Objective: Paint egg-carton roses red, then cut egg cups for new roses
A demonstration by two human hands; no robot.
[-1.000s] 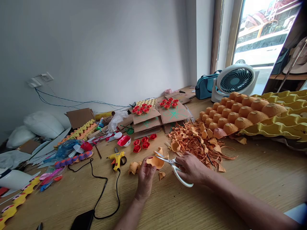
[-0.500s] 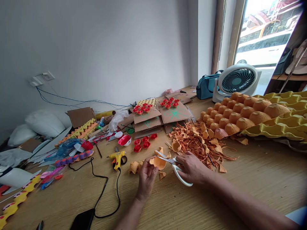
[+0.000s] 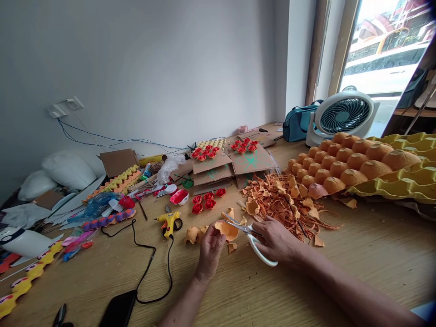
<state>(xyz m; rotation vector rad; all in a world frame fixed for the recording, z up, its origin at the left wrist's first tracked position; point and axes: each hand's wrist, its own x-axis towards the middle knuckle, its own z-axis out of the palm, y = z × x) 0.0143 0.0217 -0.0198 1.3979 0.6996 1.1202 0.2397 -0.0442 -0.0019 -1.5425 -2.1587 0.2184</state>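
Between the thumb and fingers of my left hand [image 3: 211,250] is an orange egg-carton cup [image 3: 229,230], its hollow side showing. My right hand [image 3: 272,240] grips the white handles of a pair of scissors [image 3: 261,252]. The scissor blades are parted and lie at the cup's upper edge. Just behind my left hand, more orange cups [image 3: 192,235] rest on the table, and a small orange scrap [image 3: 232,248] lies beside the held cup. A heap of orange scraps [image 3: 272,200] spreads beyond my right hand.
A yellow glue gun [image 3: 169,222] with a black cord lies left of my hands. Red paper flowers [image 3: 210,204] sit behind it, near cardboard sheets [image 3: 251,161]. Stacked egg trays [image 3: 344,159] and a fan [image 3: 344,116] stand at right. A black phone-like slab [image 3: 119,309] lies in front.
The whole view has shifted slightly, so things appear a little further right. The scissor blades stay at the cup's edge, and both hands keep their holds.
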